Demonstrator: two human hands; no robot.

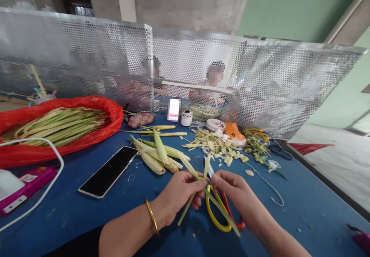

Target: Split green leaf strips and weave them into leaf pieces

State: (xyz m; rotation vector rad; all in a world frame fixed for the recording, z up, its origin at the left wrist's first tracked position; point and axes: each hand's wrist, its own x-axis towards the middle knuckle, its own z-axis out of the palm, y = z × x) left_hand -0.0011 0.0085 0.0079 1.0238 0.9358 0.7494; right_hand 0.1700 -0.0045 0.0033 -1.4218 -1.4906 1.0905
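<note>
Past a red bag (116, 115) and a dark phone (110, 170) on the blue tabletop (303, 199), gripping crossed leaf strips (222, 210) in the left hand (182, 193), beside yellow-and-red scissors (212, 218). Partly covering these with the right hand (237, 190), bunched at the fingertips; cannot tell whether holding anything.

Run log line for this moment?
left hand: holding crossed green leaf strips; right hand: beside strips, grip unclear; beneath: red-and-yellow-handled metal scissors, blue tabletop

One head-worn cam. We look forward and down: left hand (181, 191) and right hand (235, 189) near, blue tabletop (291, 214) below, perforated metal screen (183, 66) far.
</note>
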